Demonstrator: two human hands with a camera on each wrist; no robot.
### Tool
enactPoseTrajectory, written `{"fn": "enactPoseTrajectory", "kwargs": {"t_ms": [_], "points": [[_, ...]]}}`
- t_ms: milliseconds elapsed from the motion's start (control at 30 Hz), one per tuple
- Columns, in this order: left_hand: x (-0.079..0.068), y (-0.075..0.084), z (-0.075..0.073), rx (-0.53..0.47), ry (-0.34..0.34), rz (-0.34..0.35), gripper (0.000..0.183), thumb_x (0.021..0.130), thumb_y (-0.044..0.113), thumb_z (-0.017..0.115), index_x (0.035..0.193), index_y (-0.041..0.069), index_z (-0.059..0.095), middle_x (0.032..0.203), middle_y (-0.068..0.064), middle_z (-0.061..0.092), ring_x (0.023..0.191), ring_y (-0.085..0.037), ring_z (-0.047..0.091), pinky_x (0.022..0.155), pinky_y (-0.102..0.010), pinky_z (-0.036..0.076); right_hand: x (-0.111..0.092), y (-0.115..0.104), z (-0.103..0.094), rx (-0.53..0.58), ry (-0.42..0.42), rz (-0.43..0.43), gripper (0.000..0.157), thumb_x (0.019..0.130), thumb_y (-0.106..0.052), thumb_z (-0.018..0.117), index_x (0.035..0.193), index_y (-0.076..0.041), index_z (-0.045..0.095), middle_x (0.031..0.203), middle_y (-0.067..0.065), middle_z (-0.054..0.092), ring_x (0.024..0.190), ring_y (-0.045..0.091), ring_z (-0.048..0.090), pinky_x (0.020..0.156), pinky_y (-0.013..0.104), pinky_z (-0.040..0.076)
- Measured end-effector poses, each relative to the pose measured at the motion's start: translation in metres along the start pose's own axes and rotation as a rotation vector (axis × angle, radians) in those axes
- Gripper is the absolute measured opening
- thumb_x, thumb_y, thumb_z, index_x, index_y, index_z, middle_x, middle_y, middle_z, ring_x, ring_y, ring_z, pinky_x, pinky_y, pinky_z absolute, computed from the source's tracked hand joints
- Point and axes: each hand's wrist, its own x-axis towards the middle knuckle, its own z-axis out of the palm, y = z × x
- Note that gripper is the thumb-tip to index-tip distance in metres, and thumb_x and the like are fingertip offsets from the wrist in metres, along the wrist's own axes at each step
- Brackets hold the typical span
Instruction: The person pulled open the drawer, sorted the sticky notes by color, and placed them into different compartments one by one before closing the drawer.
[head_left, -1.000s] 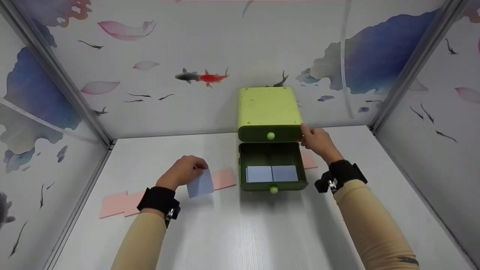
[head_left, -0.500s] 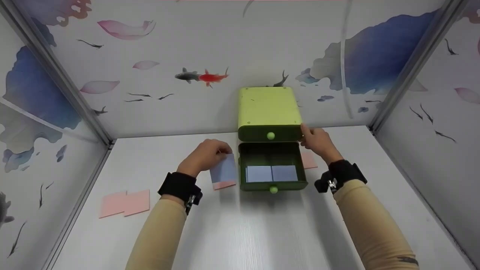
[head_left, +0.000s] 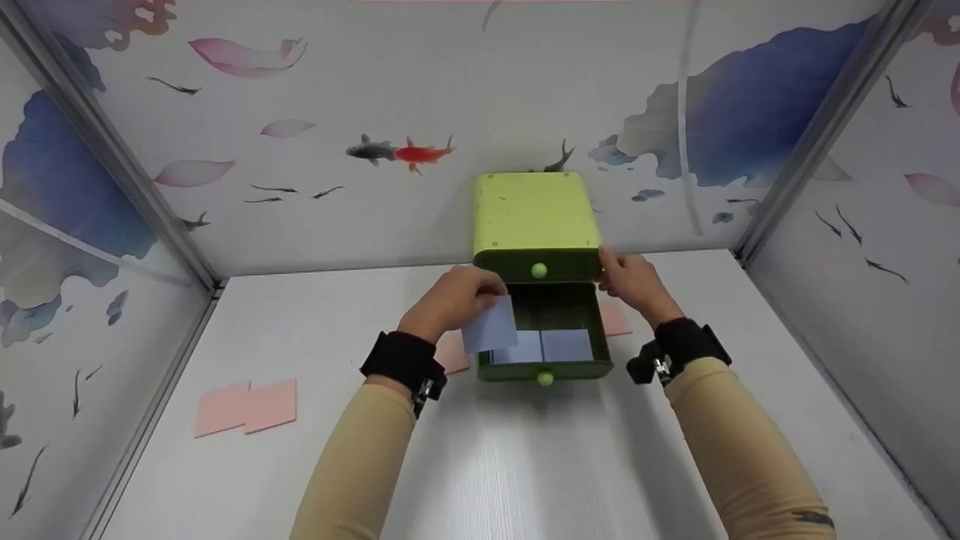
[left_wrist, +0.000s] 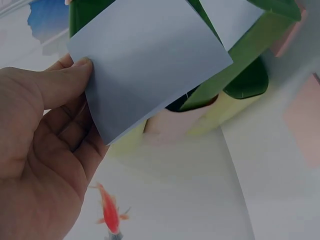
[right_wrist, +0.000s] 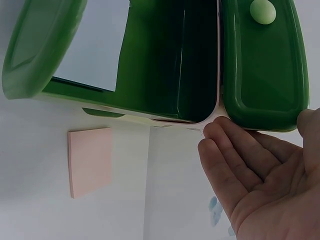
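Observation:
My left hand (head_left: 455, 298) pinches a thin blue sticky note pad (left_wrist: 150, 65) by one edge, thumb on its face. In the head view the pad overlaps the left side of the pulled-out lower drawer (head_left: 562, 371). Inside this dark green drawer lie blue note pads (head_left: 568, 345), side by side near the front; the held pad covers part of the left one. At the right front corner of the green drawer box (head_left: 536, 210), my right hand (right_wrist: 270, 170) rests with its fingers fairly straight along the side and its thumb at the front edge.
Two overlapping pink note pads (head_left: 246, 406) lie at the left of the white table (head_left: 510, 465). Another pink pad (head_left: 454, 354) is just left of the drawer, and one more pink pad (right_wrist: 91, 160) sits to its right. The upper drawer (head_left: 506, 265) is closed. A patterned wall stands behind the box.
My left hand has carried the blue note pad rightward, past the pink pad beside the drawer, to the drawer's left side. My right hand has stayed at the box corner.

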Motion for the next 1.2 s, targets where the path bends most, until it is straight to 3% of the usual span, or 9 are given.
{"fn": "enactPoseTrajectory", "kwargs": {"t_ms": [233,367,633,900,1067,1200], "points": [[0.015,0.012,0.016,0.040,-0.010,0.056,0.022,0.098,0.011,0.058,0.114,0.013,0.072,0.115,-0.004,0.070,0.108,-0.019,0.064,0.095,-0.035,0.052,0.000,-0.001,0.000,-0.012,0.012,-0.011,0.073,0.101,-0.059,0.025,0.117,0.003,0.061,0.110,0.020,0.064,0.095,0.022,0.062,0.088,0.034,0.051],[0.020,0.015,0.026,0.054,0.004,0.061,0.021,0.098,0.013,0.059,0.114,0.014,0.072,0.115,-0.003,0.071,0.106,-0.017,0.065,0.093,-0.033,0.053,0.000,-0.001,0.000,-0.009,0.004,-0.005,0.074,0.101,-0.059,0.024,0.120,0.003,0.060,0.118,0.026,0.063,0.104,0.029,0.063,0.092,0.037,0.051],[0.024,0.012,0.048,0.105,-0.027,0.025,0.025,0.100,0.010,0.053,0.116,0.016,0.071,0.116,-0.002,0.069,0.103,-0.019,0.064,0.092,-0.034,0.053,0.001,0.001,0.002,0.002,0.005,0.003,0.072,0.102,-0.057,0.025,0.120,0.004,0.060,0.118,0.025,0.062,0.111,0.036,0.062,0.094,0.039,0.052],[0.027,0.008,0.067,0.119,-0.084,-0.017,0.026,0.100,0.010,0.052,0.119,0.015,0.069,0.119,-0.003,0.068,0.108,-0.019,0.064,0.095,-0.034,0.052,0.000,0.001,0.002,0.005,0.015,-0.007,0.071,0.102,-0.056,0.027,0.118,0.004,0.061,0.114,0.024,0.064,0.103,0.030,0.064,0.089,0.035,0.053],[0.029,0.006,0.075,0.124,-0.109,-0.053,0.031,0.099,0.002,0.050,0.121,0.016,0.067,0.124,-0.005,0.065,0.116,-0.021,0.060,0.099,-0.034,0.050,-0.001,0.001,0.001,-0.002,0.012,-0.013,0.073,0.101,-0.057,0.026,0.118,0.004,0.061,0.116,0.026,0.064,0.102,0.029,0.064,0.092,0.038,0.053],[0.029,0.003,0.082,0.131,-0.089,-0.068,0.039,0.095,-0.007,0.048,0.121,0.015,0.067,0.125,-0.007,0.064,0.118,-0.023,0.059,0.100,-0.035,0.049,-0.001,0.002,0.001,-0.006,0.013,-0.013,0.074,0.101,-0.058,0.025,0.118,0.004,0.062,0.116,0.026,0.064,0.103,0.031,0.064,0.094,0.041,0.051]]}}
